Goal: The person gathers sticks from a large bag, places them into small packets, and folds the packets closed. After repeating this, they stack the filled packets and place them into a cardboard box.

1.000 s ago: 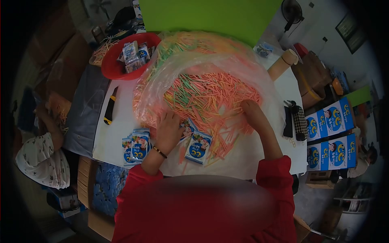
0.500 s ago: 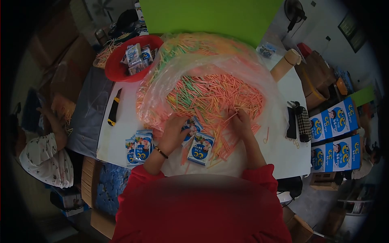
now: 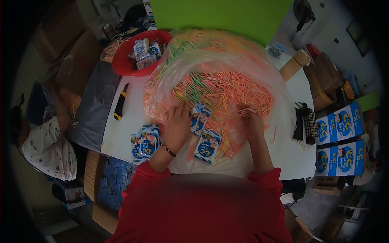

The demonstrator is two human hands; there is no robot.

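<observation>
A clear plastic bag (image 3: 162, 89) lies open, full of thin pink, green and yellow sticks (image 3: 227, 89). My left hand (image 3: 177, 126), with a beaded bracelet on its wrist, rests at the bag's near left edge, fingers extended and nothing visible in them. My right hand (image 3: 250, 119) is closed on a few pink sticks above the pile's near right side. Between my hands lie blue and white packets (image 3: 208, 146), one overlapping another (image 3: 199, 118). More packets (image 3: 149, 141) are stacked left of my left hand.
A red bowl (image 3: 117, 60) of packets stands at the back left, with a yellow-black cutter (image 3: 120, 105) nearer. At the right are a tan bottle (image 3: 294, 65), a phone (image 3: 298, 123), a checkered case (image 3: 310, 125) and blue-white boxes (image 3: 340, 158). Another person's sleeve (image 3: 50, 150) is at far left.
My left hand has moved up to the bag's edge, its fingers straighter. My right hand now holds several sticks close together. The whole view has shifted slightly.
</observation>
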